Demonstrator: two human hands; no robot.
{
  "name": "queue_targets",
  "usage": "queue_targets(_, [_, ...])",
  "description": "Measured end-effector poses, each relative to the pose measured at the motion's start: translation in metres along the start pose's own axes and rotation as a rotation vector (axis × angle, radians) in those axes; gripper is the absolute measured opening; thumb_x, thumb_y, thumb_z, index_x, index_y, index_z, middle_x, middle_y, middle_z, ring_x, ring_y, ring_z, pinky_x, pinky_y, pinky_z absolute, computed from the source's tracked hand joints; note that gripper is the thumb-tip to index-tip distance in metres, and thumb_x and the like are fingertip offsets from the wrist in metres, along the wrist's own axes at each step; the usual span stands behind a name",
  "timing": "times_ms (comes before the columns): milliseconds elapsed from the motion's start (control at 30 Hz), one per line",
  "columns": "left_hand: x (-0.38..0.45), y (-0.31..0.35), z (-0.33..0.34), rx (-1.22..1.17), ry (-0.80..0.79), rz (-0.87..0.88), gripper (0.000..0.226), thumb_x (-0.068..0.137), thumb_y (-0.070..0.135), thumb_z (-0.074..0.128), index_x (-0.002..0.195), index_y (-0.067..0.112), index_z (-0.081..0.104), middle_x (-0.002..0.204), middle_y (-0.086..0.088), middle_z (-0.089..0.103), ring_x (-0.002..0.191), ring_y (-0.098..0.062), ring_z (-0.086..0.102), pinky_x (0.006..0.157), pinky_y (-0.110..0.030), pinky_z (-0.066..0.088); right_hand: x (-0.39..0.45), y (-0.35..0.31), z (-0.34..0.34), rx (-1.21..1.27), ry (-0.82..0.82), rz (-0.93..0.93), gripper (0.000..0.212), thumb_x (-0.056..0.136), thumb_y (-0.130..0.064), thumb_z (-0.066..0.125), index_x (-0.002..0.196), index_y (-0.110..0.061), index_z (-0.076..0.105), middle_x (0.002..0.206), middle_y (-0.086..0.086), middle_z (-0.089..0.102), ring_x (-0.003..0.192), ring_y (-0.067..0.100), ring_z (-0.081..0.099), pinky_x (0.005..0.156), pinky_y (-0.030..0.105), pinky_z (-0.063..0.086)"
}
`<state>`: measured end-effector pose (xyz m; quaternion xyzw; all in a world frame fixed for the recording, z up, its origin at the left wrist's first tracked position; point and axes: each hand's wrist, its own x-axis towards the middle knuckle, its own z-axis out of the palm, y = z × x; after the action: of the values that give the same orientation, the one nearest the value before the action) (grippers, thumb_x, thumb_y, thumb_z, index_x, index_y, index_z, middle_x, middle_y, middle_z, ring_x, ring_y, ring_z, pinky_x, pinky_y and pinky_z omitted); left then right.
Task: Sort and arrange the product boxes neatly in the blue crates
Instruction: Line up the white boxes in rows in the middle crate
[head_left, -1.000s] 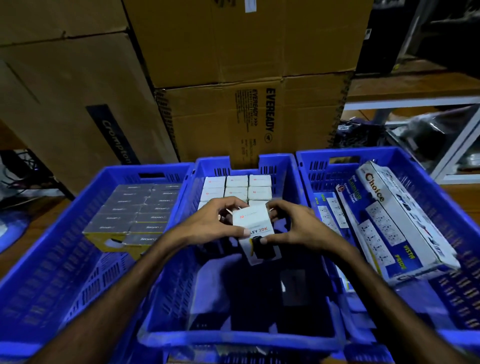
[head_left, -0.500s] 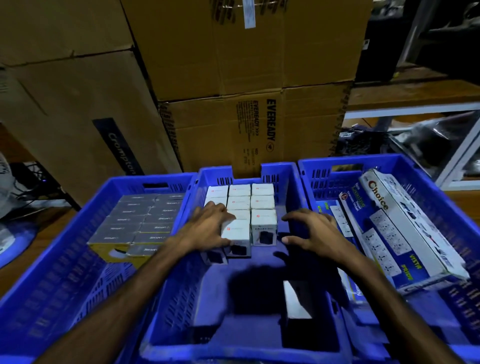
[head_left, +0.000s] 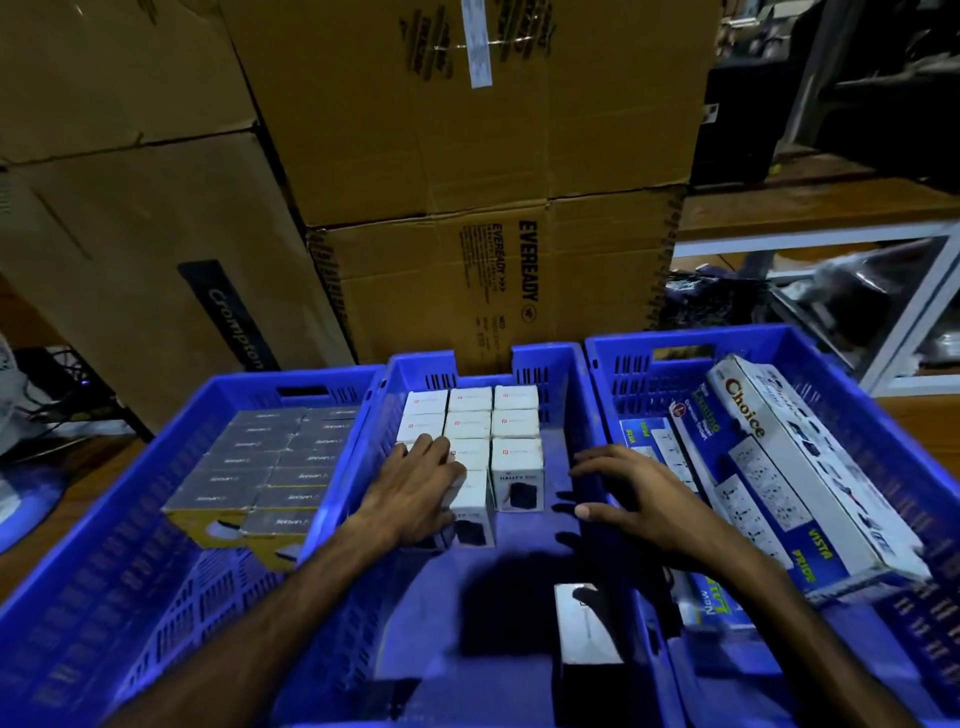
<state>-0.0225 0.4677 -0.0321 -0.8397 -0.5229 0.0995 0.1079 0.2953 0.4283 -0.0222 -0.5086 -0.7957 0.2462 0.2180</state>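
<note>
Three blue crates stand side by side. The middle crate (head_left: 566, 364) holds several small white boxes (head_left: 470, 415) in rows at its far end. My left hand (head_left: 415, 486) rests flat on the nearest white boxes at the left of those rows. One more white box (head_left: 517, 480) stands upright at the right front of the rows. My right hand (head_left: 631, 493) hovers with fingers spread over the middle crate's right side, holding nothing. A loose box (head_left: 584, 631) lies in shadow on that crate's floor nearer me.
The left crate (head_left: 156, 467) holds rows of grey-topped yellow boxes (head_left: 270, 467). The right crate (head_left: 857, 395) holds long "Choice" power-strip boxes (head_left: 810, 467) leaning across it. Large cardboard cartons (head_left: 467, 208) stack right behind the crates. A white shelf frame (head_left: 914, 322) stands far right.
Both hands held a white box above the middle crate; it now stands in the rows. My left hand lies on the boxes and my right hand has drawn off to the right.
</note>
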Motion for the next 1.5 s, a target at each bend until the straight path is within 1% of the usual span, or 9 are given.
queue_targets(167, [-0.011, 0.028, -0.005, 0.079, 0.141, 0.109, 0.059, 0.075, 0.034, 0.071, 0.130, 0.017, 0.058, 0.115, -0.010, 0.059, 0.105, -0.033, 0.056, 0.082, -0.048, 0.049, -0.003, 0.001, -0.001, 0.011, 0.004, -0.008, 0.042, 0.086, -0.048, 0.074, 0.125, -0.034, 0.065, 0.139, -0.014, 0.055, 0.124, 0.005, 0.055, 0.107, 0.038, 0.046])
queue_targets(267, [-0.005, 0.061, 0.020, 0.150, 0.262, 0.362, 0.021, 0.086, 0.024, 0.067, 0.105, 0.015, 0.069, 0.100, -0.007, 0.063, 0.098, -0.030, 0.059, 0.079, -0.044, 0.050, -0.002, 0.001, -0.002, -0.031, 0.008, -0.019, 0.040, 0.087, -0.045, 0.074, 0.124, -0.032, 0.066, 0.138, -0.015, 0.055, 0.124, 0.005, 0.055, 0.106, 0.033, 0.044])
queue_targets(433, [0.010, 0.081, 0.075, 0.449, 0.054, 0.569, 0.009, 0.070, 0.031, 0.073, 0.071, 0.023, 0.075, 0.079, 0.009, 0.065, 0.082, -0.020, 0.060, 0.076, -0.029, 0.041, -0.003, 0.000, 0.002, -0.073, 0.002, -0.017, 0.042, 0.086, -0.041, 0.076, 0.125, -0.031, 0.064, 0.141, -0.016, 0.051, 0.125, 0.006, 0.054, 0.105, 0.036, 0.046])
queue_targets(567, [0.029, 0.095, 0.079, 0.396, 0.198, 0.628, 0.021, 0.095, 0.022, 0.053, 0.094, 0.013, 0.072, 0.102, -0.008, 0.066, 0.097, -0.029, 0.063, 0.088, -0.039, 0.055, -0.004, -0.001, 0.003, -0.070, 0.024, -0.019, 0.043, 0.086, -0.035, 0.078, 0.126, -0.028, 0.065, 0.142, -0.016, 0.051, 0.125, 0.004, 0.053, 0.105, 0.033, 0.045])
queue_targets(700, [0.054, 0.111, 0.070, 0.396, 0.087, 0.531, 0.039, 0.090, 0.013, 0.044, 0.106, 0.015, 0.079, 0.108, -0.004, 0.074, 0.105, -0.025, 0.069, 0.105, -0.042, 0.051, -0.003, 0.000, 0.004, -0.058, 0.029, -0.035, 0.043, 0.084, -0.031, 0.080, 0.125, -0.023, 0.067, 0.140, -0.009, 0.055, 0.125, 0.009, 0.055, 0.106, 0.032, 0.044])
queue_targets(900, [0.067, 0.097, 0.078, 0.566, -0.026, 0.415, 0.054, 0.106, 0.018, 0.028, 0.154, -0.001, 0.040, 0.162, -0.019, 0.040, 0.154, -0.038, 0.029, 0.125, -0.059, -0.004, -0.006, -0.003, 0.004, -0.054, 0.055, -0.047, 0.041, 0.086, -0.030, 0.079, 0.124, -0.020, 0.069, 0.139, -0.007, 0.056, 0.124, 0.009, 0.055, 0.106, 0.028, 0.043])
queue_targets(1067, [0.070, 0.104, 0.084, 0.623, -0.005, 0.397, 0.054, 0.108, 0.020, 0.027, 0.156, -0.003, 0.034, 0.163, -0.021, 0.036, 0.154, -0.041, 0.026, 0.127, -0.060, 0.002, -0.006, -0.003, 0.004, -0.043, 0.060, -0.055, 0.039, 0.087, -0.031, 0.078, 0.124, -0.022, 0.069, 0.140, -0.007, 0.056, 0.125, 0.009, 0.055, 0.107, 0.032, 0.045])
queue_targets(1267, [0.048, 0.108, 0.057, 0.173, 0.134, 0.630, 0.042, 0.089, 0.016, 0.044, 0.110, 0.015, 0.080, 0.121, -0.007, 0.075, 0.115, -0.026, 0.070, 0.108, -0.042, 0.048, -0.003, -0.001, 0.001, -0.009, 0.064, -0.066, 0.032, 0.088, -0.024, 0.076, 0.119, -0.017, 0.071, 0.136, -0.004, 0.061, 0.121, 0.012, 0.059, 0.103, 0.029, 0.046])
queue_targets(1500, [-0.020, 0.092, 0.000, -0.900, -0.078, 0.266, 0.076, 0.072, -0.003, 0.050, 0.146, 0.010, 0.057, 0.147, 0.001, 0.060, 0.137, -0.011, 0.054, 0.116, -0.019, 0.037, -0.003, 0.002, -0.003, 0.024, 0.067, -0.074, 0.030, 0.089, -0.011, 0.073, 0.119, -0.014, 0.071, 0.135, -0.002, 0.064, 0.121, 0.014, 0.060, 0.104, 0.028, 0.045])
